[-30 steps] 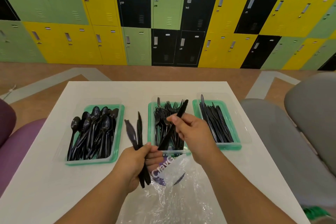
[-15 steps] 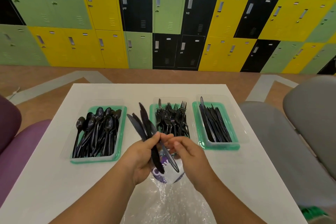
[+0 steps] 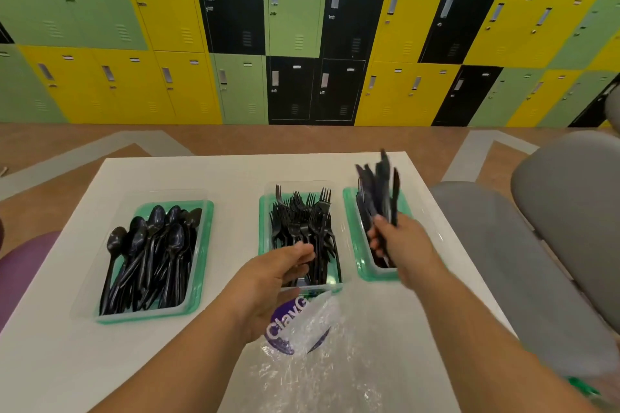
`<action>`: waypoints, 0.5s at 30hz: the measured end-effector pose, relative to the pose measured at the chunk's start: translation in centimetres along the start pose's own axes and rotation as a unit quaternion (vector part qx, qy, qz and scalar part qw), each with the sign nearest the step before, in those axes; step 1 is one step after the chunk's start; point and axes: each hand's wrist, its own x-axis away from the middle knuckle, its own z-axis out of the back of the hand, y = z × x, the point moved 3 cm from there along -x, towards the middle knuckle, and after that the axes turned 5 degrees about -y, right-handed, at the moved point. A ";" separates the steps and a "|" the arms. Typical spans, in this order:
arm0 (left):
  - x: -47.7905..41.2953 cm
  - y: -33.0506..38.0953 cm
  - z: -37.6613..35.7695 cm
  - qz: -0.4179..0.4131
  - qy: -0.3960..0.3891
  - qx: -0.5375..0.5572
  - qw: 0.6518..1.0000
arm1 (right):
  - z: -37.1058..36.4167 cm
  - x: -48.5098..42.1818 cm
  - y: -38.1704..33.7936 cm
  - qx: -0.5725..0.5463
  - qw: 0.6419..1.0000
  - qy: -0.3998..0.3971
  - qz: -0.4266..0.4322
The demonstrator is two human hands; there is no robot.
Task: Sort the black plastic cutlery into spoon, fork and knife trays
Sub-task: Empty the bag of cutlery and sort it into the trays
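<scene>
Three green trays sat in a row on the white table (image 3: 60,329), and each already held plenty of black cutlery. The spoon tray (image 3: 198,282) on the left was heaped with spoons (image 3: 151,255), the fork tray (image 3: 262,228) in the middle was packed with forks (image 3: 302,225), and the knife tray (image 3: 364,265) on the right held knives, though the right hand hid most of them.

Judging by how full the trays were, most of the sorting looked done. What seemed left was the bunch of knives (image 3: 379,191) gripped in the right hand (image 3: 402,245), whose fingers were curled round the handles with the blades fanned upward over the knife tray. They had not yet been put down. The crumpled clear plastic bag (image 3: 322,362) with a purple label lay on the near edge of the table, and nothing dark showed through it, so it appeared to be empty, though its folds could hide a piece.

The left hand (image 3: 278,271) hovered at the near end of the fork tray, fingers loosely bent and holding nothing that could be seen.

Half a second earlier both hands had met over the bag, the left gripping the knives while the right took hold of them. Since then the bunch had passed to the right hand and travelled across to the knife tray, and the left hand had let go and drifted forward.
</scene>
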 end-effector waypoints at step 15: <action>0.3 -1.6 4.1 -0.016 0.085 -0.007 0.996 | 1.3 -7.7 3.7 0.447 0.890 0.088 -0.007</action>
